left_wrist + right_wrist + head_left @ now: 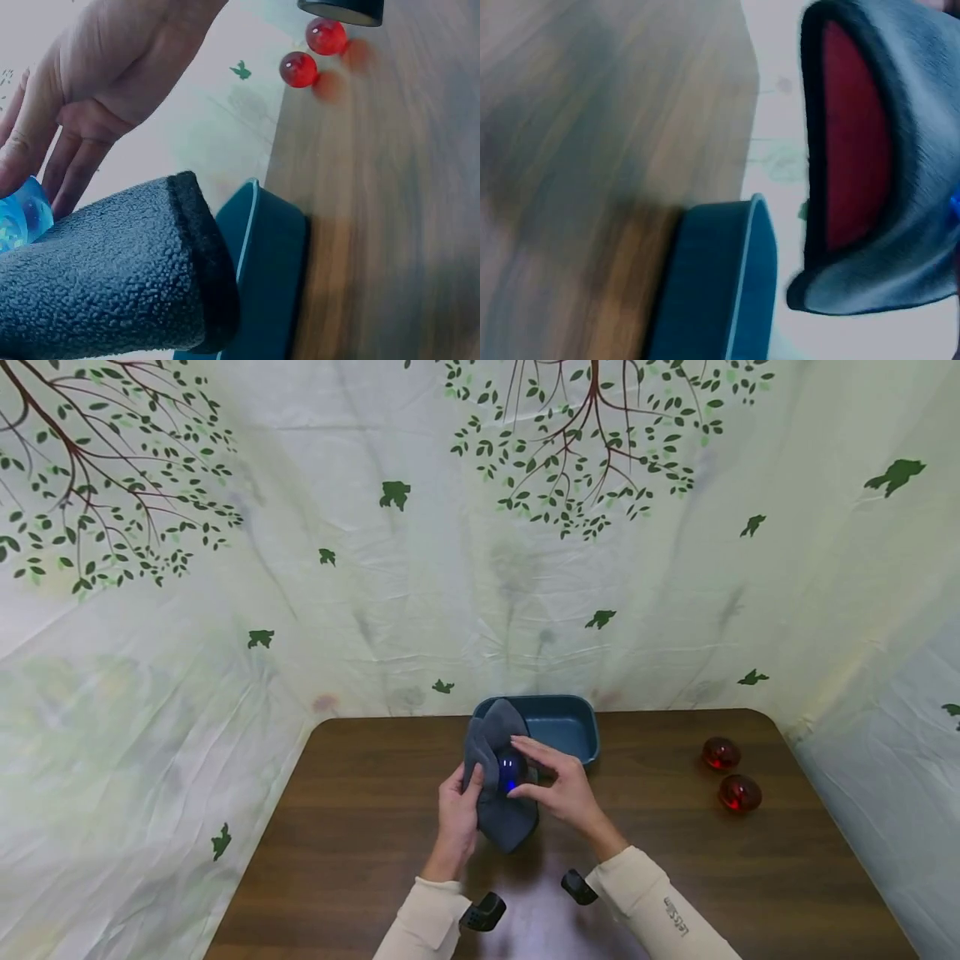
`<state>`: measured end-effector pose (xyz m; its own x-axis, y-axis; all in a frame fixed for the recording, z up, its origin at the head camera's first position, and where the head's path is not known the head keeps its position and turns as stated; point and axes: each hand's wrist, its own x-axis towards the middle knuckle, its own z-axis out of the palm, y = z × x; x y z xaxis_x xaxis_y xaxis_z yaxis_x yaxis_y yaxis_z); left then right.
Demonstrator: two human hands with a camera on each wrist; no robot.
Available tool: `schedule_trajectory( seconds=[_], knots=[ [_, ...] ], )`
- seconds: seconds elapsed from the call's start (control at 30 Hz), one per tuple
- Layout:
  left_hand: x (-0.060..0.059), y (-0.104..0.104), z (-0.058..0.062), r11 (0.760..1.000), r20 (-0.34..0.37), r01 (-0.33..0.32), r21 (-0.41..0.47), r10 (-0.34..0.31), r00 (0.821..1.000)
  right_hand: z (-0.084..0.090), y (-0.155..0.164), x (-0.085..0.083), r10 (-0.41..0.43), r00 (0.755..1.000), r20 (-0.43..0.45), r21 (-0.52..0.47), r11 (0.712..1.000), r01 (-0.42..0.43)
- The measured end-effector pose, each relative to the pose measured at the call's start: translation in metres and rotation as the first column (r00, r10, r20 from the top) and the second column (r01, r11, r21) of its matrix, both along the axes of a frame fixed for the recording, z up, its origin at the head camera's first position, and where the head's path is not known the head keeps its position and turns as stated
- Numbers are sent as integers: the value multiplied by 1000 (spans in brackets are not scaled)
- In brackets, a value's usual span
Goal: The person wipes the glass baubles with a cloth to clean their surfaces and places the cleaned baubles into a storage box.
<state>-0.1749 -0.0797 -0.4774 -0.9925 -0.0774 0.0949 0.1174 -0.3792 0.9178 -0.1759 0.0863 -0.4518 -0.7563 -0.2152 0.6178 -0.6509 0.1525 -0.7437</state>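
A blue-grey fleece cloth (506, 818) with dark edging is gripped by my left hand (457, 810), the thumb lying over its near side. Against the cloth sits a shiny, see-through blue ball (512, 770). My right hand (562, 785) pinches this ball between thumb and fingers from the right. In the left wrist view the right hand (112, 67) reaches in from above to the ball (22, 217), beside the fuzzy cloth (112, 277). A red patch on the cloth (855, 142) shows in the right wrist view.
Behind the hands, a teal rectangular tub (588, 727) stands at the back edge of the brown wooden table (360, 827). Two clear red balls (722, 752) lie at the right of the table. A leaf-printed curtain (510, 593) hangs behind it.
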Motion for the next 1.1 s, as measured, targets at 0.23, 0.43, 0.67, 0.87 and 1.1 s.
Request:
schedule_trajectory(
  seconds=[0.23, 0.43, 0.67, 0.87, 1.1],
  knots=[
    [5, 1, 1, 995, -76, 47, -91, -54, 996, -1, -5, 8, -3, 950, 312, -172, 983, 59],
    [8, 3, -1, 985, -125, 30, -168, -52, 991, -13, -10, 1, 4, 834, 552, -251, 954, 161],
    [8, 4, 0, 983, -98, -64, -170, 48, 994, -23, -5, 0, 108, 921, 373, -227, 974, -22],
    [9, 2, -1, 986, -54, -57, -158, 49, 997, -27, -1, -3, 198, 959, 203, -192, 968, -160],
    [10, 3, -1, 975, -136, -1, -220, -30, 990, -24, -3, -1, 88, 893, 441, -242, 970, 24]
  ],
)
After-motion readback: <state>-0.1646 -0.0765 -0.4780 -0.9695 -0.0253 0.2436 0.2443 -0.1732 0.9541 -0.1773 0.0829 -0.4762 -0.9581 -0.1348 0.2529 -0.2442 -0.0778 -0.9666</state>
